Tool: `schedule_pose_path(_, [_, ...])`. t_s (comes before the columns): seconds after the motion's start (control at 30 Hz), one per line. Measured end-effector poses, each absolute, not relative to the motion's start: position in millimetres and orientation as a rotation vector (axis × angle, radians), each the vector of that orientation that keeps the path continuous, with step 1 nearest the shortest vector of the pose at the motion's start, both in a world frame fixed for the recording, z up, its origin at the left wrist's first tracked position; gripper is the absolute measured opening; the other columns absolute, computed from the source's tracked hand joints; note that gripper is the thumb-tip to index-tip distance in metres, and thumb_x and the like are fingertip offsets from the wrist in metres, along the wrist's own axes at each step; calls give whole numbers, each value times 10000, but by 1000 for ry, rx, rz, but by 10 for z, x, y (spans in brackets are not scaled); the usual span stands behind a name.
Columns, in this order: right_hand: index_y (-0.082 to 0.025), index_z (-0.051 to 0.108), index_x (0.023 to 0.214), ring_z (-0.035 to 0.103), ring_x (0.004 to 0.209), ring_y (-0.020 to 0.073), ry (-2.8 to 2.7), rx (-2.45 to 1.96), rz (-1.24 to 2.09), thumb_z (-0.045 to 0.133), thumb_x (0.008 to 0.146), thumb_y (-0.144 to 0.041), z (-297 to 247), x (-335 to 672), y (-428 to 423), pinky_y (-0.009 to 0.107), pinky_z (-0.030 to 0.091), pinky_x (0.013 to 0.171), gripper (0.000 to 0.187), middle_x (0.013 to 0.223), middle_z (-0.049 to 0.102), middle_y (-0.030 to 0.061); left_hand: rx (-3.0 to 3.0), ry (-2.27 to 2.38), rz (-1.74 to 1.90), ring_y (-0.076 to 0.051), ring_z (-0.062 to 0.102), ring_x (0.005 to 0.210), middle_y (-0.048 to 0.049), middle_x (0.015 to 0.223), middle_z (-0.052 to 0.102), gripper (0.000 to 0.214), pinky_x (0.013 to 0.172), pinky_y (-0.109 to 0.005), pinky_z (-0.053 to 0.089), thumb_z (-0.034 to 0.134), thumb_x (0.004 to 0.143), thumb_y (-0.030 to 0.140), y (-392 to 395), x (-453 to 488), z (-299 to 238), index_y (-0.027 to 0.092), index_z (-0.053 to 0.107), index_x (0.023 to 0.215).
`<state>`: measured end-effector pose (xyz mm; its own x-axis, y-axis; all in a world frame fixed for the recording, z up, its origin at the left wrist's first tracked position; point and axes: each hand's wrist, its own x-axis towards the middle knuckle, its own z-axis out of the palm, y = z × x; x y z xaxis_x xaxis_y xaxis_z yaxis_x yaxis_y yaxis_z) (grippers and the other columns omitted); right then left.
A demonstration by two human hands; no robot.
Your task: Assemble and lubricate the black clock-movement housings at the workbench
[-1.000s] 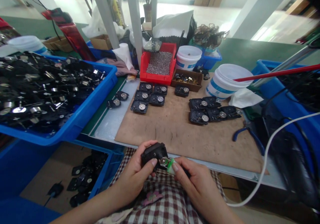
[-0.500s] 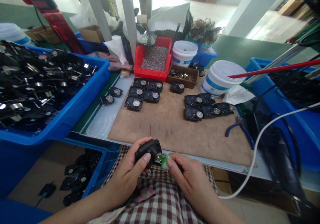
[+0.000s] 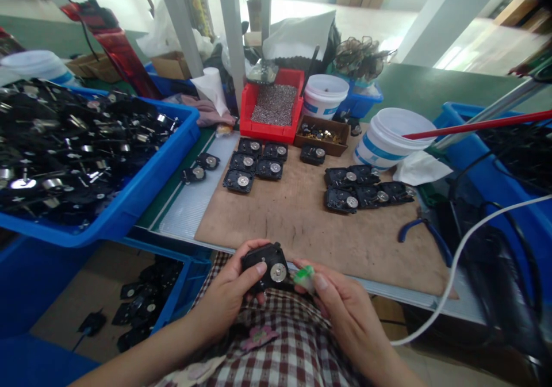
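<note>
My left hand (image 3: 226, 292) is closed around a black clockwork-like unit (image 3: 265, 253), its thumb lying across the top. A round silver disc (image 3: 278, 272) shows on the unit's face, turned up toward me. Just to the right, my right hand (image 3: 345, 303) pinches a small green-and-white piece (image 3: 305, 278), blurred, whose exact kind I cannot make out. A short gap separates that piece from the silver disc. Both hands are over my checked apron (image 3: 297, 332), at the front edge of the brown work board (image 3: 297, 223).
More black units (image 3: 239, 181) lie in groups on the board. Behind them stand a red bin (image 3: 270, 130) of small metal parts, a brown box (image 3: 321, 140) and white buckets (image 3: 375, 140). Blue-handled pliers (image 3: 425, 226) lie at right. A heaped blue crate (image 3: 129, 203) is left.
My right hand has drawn the green-and-white piece rightward, away from the unit. The silver disc now shows fully. The whole view has shifted slightly.
</note>
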<state>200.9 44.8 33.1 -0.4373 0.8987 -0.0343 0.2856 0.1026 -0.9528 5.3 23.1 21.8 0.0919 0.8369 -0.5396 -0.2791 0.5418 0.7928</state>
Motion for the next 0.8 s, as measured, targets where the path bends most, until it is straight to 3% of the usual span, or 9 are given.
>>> schedule_pose_path(0.13, [-203, 573, 1238, 621, 1002, 162, -2006, -1058, 994, 430, 979, -232, 256, 2022, 422, 269, 518, 843, 298, 1106, 658, 69, 564, 1184, 921, -99, 537, 672, -8, 1005, 587, 399, 523, -186, 411, 602, 827, 333, 234, 55, 211, 266, 474, 1200])
schedule_pose_path(0.3, [-172, 518, 1271, 627, 968, 197, -2179, -998, 601, 525, 934, -210, 214, 1990, 393, 314, 554, 796, 339, 1075, 641, 99, 546, 1168, 934, -86, 501, 638, -2, 968, 580, 427, 515, -181, 407, 616, 813, 327, 240, 62, 220, 263, 475, 1212])
schedule_pose_path(0.8, [-154, 564, 1188, 629, 907, 203, -2230, -1036, 678, 524, 930, -202, 290, 1932, 413, 328, 562, 761, 265, 1015, 650, 93, 588, 1264, 908, -152, 556, 793, -21, 1055, 599, 434, 560, -199, 450, 620, 826, 375, 210, 26, 192, 280, 471, 1222])
